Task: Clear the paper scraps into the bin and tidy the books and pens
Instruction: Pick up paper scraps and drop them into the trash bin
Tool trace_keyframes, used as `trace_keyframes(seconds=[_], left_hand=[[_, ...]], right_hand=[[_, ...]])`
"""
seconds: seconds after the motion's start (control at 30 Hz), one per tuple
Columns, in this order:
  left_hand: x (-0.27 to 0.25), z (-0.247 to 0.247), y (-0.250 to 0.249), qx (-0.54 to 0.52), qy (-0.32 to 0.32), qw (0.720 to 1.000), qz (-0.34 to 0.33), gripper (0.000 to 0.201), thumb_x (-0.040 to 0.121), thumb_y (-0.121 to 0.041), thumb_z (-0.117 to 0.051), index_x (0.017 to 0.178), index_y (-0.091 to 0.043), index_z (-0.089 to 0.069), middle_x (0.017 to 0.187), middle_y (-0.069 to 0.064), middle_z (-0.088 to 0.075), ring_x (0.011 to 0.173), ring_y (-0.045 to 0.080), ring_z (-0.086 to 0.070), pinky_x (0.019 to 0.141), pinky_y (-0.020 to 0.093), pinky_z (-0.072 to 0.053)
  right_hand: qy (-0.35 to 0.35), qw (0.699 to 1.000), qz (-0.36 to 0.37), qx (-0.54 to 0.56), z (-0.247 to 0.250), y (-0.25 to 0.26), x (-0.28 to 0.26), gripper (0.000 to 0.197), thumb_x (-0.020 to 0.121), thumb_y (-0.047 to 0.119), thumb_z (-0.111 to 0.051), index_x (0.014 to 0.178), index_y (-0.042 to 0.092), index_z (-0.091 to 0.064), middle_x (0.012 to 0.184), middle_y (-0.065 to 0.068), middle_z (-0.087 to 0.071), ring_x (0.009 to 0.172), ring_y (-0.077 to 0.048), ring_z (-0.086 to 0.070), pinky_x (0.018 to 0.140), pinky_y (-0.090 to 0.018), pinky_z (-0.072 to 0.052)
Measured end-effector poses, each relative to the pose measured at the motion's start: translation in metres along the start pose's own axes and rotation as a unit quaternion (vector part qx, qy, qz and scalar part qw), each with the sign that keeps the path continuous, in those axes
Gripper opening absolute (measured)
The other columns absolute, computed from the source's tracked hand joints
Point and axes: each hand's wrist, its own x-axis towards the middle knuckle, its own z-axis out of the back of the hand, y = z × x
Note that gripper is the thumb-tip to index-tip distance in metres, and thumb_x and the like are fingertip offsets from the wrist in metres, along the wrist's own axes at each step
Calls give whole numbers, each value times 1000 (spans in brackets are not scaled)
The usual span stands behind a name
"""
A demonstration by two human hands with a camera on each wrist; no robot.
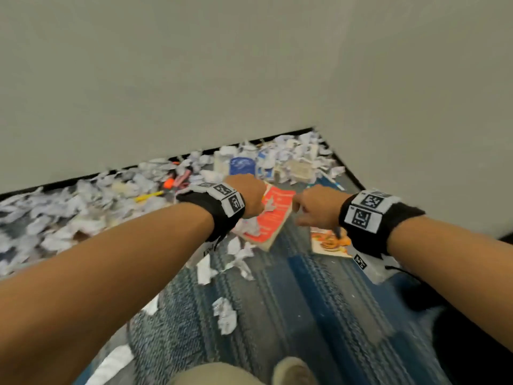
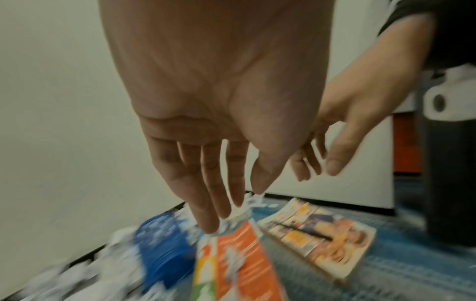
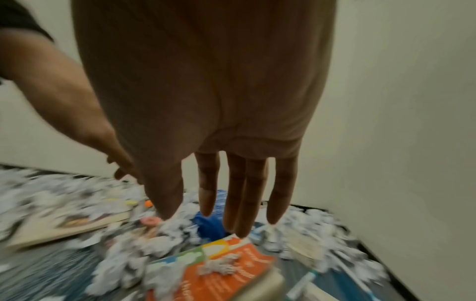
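Head cam looks down at floor; wrist cams close, both share orange book [image 2: 242,262].

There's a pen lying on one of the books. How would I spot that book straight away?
Start at the corner where the two walls meet, above the heap of paper scraps. On the blue carpet nearer you lie two books; take the picture-covered book under the right hand. Unlike the orange book, it carries a dark pen, not crumpled paper.
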Motion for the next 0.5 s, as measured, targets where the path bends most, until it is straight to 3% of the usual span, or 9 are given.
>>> trace_keyframes(seconds=[0.07, 0.2, 0.3, 0.4, 0.5], left_hand=[[-5, -20, 38, 0, 26, 999, 42, 22, 92, -28, -51, 75, -13, -48, 71, 4, -48, 66, 26, -48, 62, 33, -42], [-24, -58, 96, 47, 116, 987, 102, 25, 92, -28, -53, 72, -14, -49, 70, 4, -50, 66, 27, -52, 64, 36, -51], [-46, -88, 111, 41, 106, 979, 170, 18, 94, -27, -53, 97, -10, -58, 82, 6, -57, 71, 27, -56, 61, 34, -49], [-64, -139, 90, -70, 96, 970, 211, 48, 92, -39, -55, 132, -15, -42, 113, 14, -56, 89, 31, -61, 66, 36, -50], [-69, -195, 53, -182, 115, 946, 243, 85, 85, -55, -62, 150, -35, -10, 142, 18, -32, 110, 37, -57, 83, 44, -54]], right_hand=[[24, 997, 61, -32, -8, 30, 29, 38, 91, 38, -58, 122, 16, -56, 120, -8, -62, 108, -27, -57, 82, -30, -42], [36, 984, 169, -49, -43, 82, 75, 43, 90, 38, -61, 124, 14, -52, 121, -10, -60, 106, -29, -57, 82, -33, -44], [41, 975, 194, -97, -86, 109, 100, 62, 90, 42, -60, 141, 16, -34, 136, -14, -43, 118, -34, -49, 85, -41, -46], [-1, 980, 165, -112, -133, 116, 114, 74, 94, 49, -49, 152, 27, -8, 155, -15, -16, 140, -39, -25, 100, -49, -42], [-55, 985, 141, -85, -175, 109, 120, 73, 95, 57, -35, 153, 25, -5, 156, -15, -16, 140, -37, -24, 106, -50, -37]])
